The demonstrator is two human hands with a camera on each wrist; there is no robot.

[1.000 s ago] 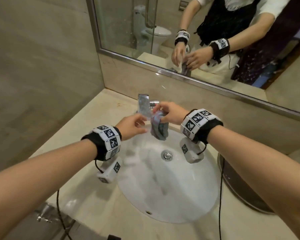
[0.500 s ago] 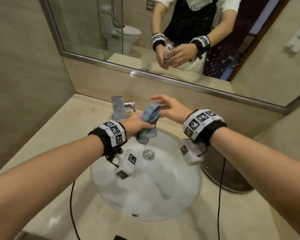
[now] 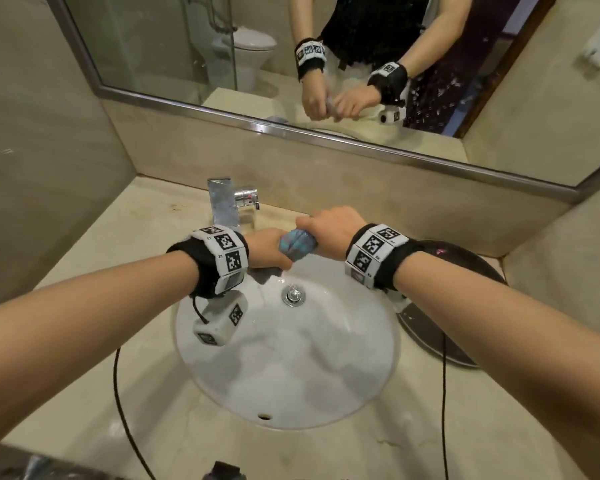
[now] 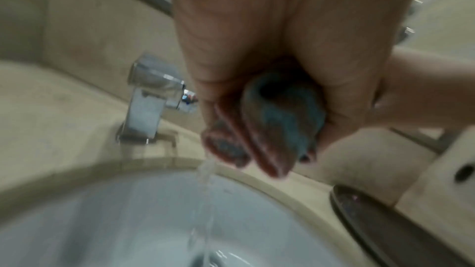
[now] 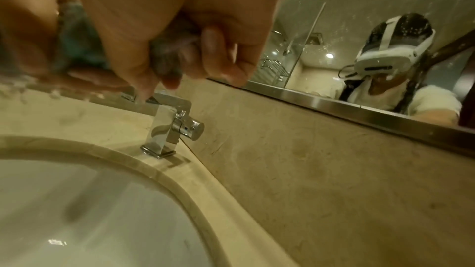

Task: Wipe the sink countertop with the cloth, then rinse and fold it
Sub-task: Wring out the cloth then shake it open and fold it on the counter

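Observation:
A wet blue-grey cloth (image 3: 297, 244) is bunched into a short roll over the back of the white sink basin (image 3: 326, 386). My left hand (image 3: 269, 252) grips its left end and my right hand (image 3: 329, 230) grips its right end, fists close together. In the left wrist view the cloth (image 4: 285, 113) fills my curled fingers (image 4: 270, 149) and a thin stream of water (image 4: 205, 190) runs from it into the basin. In the right wrist view my fingers (image 5: 213, 52) are curled round the cloth (image 5: 77, 48). The beige stone countertop (image 3: 146, 244) surrounds the basin.
A chrome faucet (image 3: 229, 202) stands on the counter behind my left hand. A dark round dish (image 3: 440, 327) lies to the right of the basin. A mirror (image 3: 291, 57) runs along the back wall. Walls close in left and right. Black cables hang from both wrists.
The cloth hung loosely from my right hand before; now both hands have closed round it in a tight roll, lower over the basin, and water runs out.

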